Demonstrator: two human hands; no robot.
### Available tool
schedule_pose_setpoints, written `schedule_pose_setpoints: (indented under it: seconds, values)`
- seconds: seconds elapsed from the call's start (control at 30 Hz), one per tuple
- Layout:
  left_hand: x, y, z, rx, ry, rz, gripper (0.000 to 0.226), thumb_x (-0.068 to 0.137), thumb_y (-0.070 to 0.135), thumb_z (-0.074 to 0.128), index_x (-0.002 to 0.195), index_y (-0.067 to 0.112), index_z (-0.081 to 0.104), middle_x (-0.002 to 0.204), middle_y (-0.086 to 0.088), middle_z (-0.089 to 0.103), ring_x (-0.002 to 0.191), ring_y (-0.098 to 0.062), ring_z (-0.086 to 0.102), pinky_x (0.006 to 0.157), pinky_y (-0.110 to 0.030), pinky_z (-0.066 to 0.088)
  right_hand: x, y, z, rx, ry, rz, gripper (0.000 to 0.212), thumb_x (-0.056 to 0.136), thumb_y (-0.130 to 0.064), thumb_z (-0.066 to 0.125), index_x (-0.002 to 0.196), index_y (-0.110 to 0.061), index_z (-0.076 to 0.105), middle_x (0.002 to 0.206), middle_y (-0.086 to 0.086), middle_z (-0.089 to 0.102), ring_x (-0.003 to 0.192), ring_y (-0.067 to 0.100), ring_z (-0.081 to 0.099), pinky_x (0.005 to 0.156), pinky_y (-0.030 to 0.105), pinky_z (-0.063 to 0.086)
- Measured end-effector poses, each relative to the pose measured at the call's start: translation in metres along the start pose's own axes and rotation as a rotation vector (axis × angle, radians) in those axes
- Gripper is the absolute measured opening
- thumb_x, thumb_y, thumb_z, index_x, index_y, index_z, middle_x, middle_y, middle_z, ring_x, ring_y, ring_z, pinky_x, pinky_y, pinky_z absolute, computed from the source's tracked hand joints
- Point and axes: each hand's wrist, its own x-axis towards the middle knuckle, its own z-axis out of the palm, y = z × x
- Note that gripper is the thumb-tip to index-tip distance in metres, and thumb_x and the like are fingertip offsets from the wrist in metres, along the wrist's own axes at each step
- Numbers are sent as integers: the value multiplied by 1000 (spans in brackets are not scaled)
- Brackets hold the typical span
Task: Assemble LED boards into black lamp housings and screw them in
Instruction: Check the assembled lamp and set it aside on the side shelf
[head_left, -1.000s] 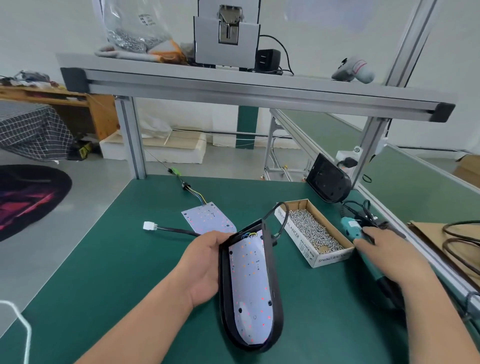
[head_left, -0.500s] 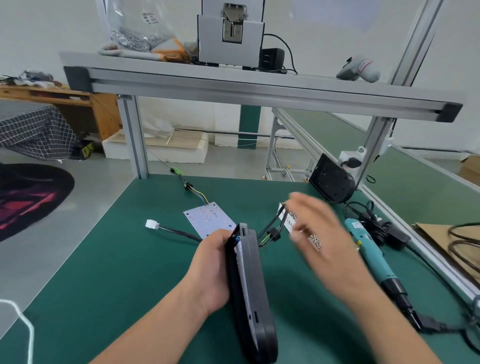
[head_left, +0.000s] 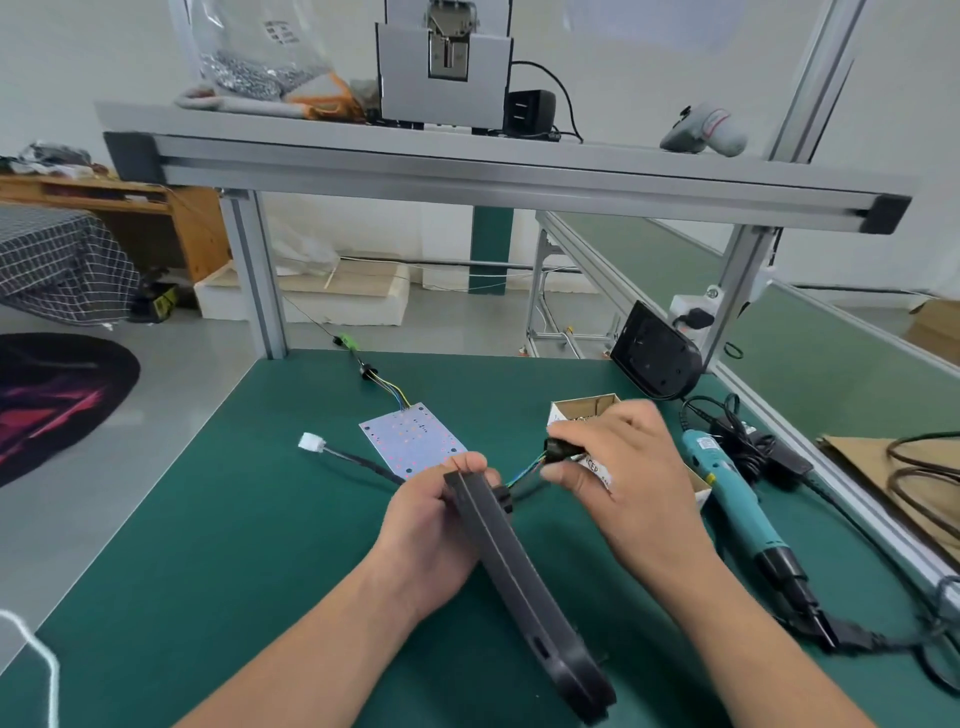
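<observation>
My left hand (head_left: 431, 525) grips a black lamp housing (head_left: 524, 582) near its far end, tilted on edge so only its dark back and rim show; the LED board inside is hidden. My right hand (head_left: 618, 478) pinches the housing's wire bundle with its black connector (head_left: 558, 449), just right of the housing's top. A loose white LED board (head_left: 410, 439) with coloured wires lies flat on the green mat beyond my left hand. A teal electric screwdriver (head_left: 727, 486) lies on the mat to the right.
A cardboard box of screws (head_left: 587, 408) sits behind my right hand. A second black housing (head_left: 657, 358) leans against the frame post. A black cable with a white plug (head_left: 311, 442) lies at the left. An aluminium shelf (head_left: 467, 171) spans overhead.
My right hand left the screwdriver, crossed to the middle and took hold of the wires. My left hand turned the housing from face-up onto its edge, hiding the LED board.
</observation>
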Motion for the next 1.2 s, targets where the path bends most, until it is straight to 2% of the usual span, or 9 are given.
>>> schedule_pose_setpoints:
  seconds: [0.13,0.27,0.43,0.53,0.6,0.73,0.93,1.03,1.2]
  values:
    - [3,15,-13,356,-126,-27,29,96,-5,45,102,13,67,96,-8,68,80,-18,66,66,-27,56,-2,1,-3,195,-49,62,32,95,-45,70,117,-23,77,102,-12,67,104,12,59,91,33,47]
    - [3,33,-29,679,-269,-56,46,76,-13,55,119,-2,67,113,-19,73,97,-23,69,85,-31,55,-8,-7,3,231,-208,-58,35,99,-26,66,131,-16,73,96,-1,63,92,18,61,79,38,52]
    - [-3,50,-39,957,-354,-21,38,92,-11,58,127,0,67,122,-19,76,110,-21,71,94,-27,54,-11,-9,1,121,-329,-182,27,101,-15,64,125,-11,74,94,-3,65,87,16,58,74,36,51]
    - [-8,53,-37,953,-339,-31,35,92,8,64,125,12,73,125,-12,76,115,-20,71,99,-29,54,-13,-15,-1,105,-357,-155,12,100,-26,67,105,-20,75,87,-11,66,81,13,58,70,38,52]
    - [-14,53,-33,894,-343,-31,30,94,19,65,123,19,76,126,-7,76,117,-17,71,99,-27,55,-13,-19,0,38,-332,-143,15,100,-36,65,99,-23,74,82,-10,64,77,16,59,67,41,52]
    - [-21,43,-16,881,-394,112,35,103,37,62,129,18,73,123,-6,77,120,-21,72,101,-28,54,-9,-18,-1,0,-272,-69,12,97,-28,75,98,-17,70,86,-4,62,81,21,57,72,42,49]
    - [-17,6,1,925,-289,360,31,105,22,66,136,15,66,99,-4,76,89,-21,73,86,-29,56,-7,-14,0,33,-158,91,15,94,-22,78,99,-22,63,95,-13,59,89,9,52,77,25,44]
    - [-14,-2,3,930,-280,423,23,107,24,63,128,17,69,88,-8,72,82,-19,68,80,-28,53,-4,-16,2,33,-157,73,10,95,-17,76,98,-18,66,96,-10,60,91,11,53,78,29,45]
    - [-13,-5,-2,1027,-221,476,21,104,47,61,115,36,74,93,-7,71,86,-31,65,85,-49,55,-4,-18,4,15,-152,47,4,95,-13,75,95,-11,72,91,-3,61,90,20,56,80,36,47]
